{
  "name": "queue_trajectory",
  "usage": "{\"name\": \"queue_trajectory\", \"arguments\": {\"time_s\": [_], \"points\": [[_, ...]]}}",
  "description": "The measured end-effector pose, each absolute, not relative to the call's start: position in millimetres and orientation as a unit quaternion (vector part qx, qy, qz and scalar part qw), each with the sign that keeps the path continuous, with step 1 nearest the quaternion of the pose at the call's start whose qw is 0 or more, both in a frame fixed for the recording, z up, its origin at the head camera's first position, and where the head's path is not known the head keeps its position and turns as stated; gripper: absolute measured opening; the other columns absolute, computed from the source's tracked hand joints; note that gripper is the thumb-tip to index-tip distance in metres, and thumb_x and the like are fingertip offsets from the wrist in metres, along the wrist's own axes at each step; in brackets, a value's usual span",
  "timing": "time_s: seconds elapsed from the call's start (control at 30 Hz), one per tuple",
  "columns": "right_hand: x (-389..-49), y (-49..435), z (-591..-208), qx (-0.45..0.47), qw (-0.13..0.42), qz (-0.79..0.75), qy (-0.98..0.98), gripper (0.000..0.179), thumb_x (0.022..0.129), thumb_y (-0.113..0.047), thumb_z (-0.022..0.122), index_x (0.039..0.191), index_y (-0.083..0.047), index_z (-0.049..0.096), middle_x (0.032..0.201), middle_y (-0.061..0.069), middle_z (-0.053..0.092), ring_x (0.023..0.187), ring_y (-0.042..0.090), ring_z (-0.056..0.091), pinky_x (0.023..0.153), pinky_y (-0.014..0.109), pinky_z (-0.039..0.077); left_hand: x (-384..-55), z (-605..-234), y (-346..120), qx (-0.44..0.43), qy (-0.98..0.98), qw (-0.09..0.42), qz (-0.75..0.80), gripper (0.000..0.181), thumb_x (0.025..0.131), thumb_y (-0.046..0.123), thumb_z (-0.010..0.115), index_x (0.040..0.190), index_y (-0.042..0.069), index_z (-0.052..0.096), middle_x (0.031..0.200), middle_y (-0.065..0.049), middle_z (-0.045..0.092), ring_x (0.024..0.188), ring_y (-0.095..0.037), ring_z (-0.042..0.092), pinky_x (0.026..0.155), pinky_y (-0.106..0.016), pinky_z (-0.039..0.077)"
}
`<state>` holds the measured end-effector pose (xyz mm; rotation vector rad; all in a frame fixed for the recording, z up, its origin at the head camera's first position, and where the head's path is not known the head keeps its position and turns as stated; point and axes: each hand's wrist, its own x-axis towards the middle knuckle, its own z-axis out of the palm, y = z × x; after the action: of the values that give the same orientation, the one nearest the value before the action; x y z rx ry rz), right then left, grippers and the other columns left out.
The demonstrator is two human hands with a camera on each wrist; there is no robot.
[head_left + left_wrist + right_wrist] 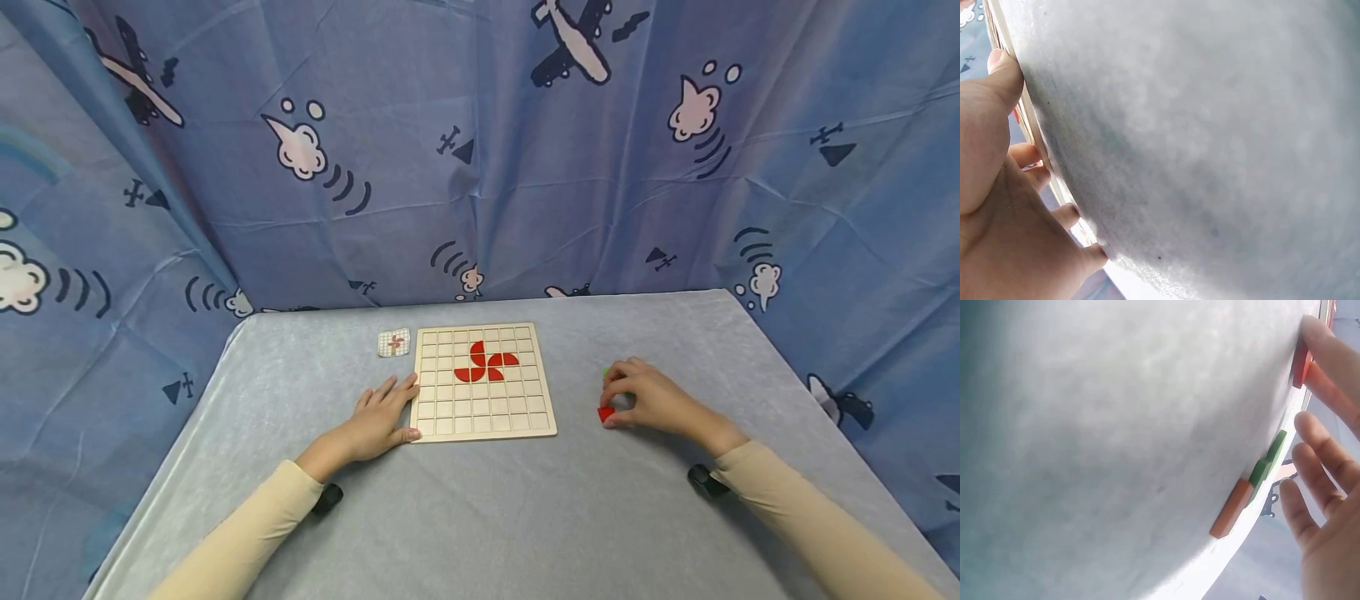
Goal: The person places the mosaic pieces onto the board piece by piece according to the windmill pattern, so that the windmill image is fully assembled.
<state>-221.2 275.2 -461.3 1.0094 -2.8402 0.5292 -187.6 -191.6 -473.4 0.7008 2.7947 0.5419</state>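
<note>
A pale wooden grid board lies on the table, with several red quarter-round pieces set in a pinwheel near its middle. My left hand rests with spread fingers at the board's left edge; the left wrist view shows its thumb and fingertips touching the board's rim. To the right of the board, my right hand pinches a red piece between thumb and index finger, close to the tabletop. The other fingers of that hand are loosely bent and hold nothing.
A small card printed with a grid and a red pinwheel lies left of the board. Green pieces and an orange-brown piece lie near my right hand. A blue patterned curtain hangs behind the grey-covered table.
</note>
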Motion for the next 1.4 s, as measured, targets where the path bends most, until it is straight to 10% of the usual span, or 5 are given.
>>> {"name": "queue_trajectory", "arguments": {"time_s": [1.4], "points": [[-271.2,129.2,-460.1,0.354,-0.016,0.261,-0.898,0.024,0.07,-0.033,0.09,0.083,-0.02,0.075,0.092,-0.004,0.063,0.091,0.017,0.056,0.083,0.032,0.045,-188.6,-475.5,-191.8,0.239,0.948,0.109,0.18,0.077,0.095,0.043,0.061,0.155,0.008,0.028,0.168,-0.01,0.013,0.154,-0.044,0.011,0.114,-0.074,0.013]]}}
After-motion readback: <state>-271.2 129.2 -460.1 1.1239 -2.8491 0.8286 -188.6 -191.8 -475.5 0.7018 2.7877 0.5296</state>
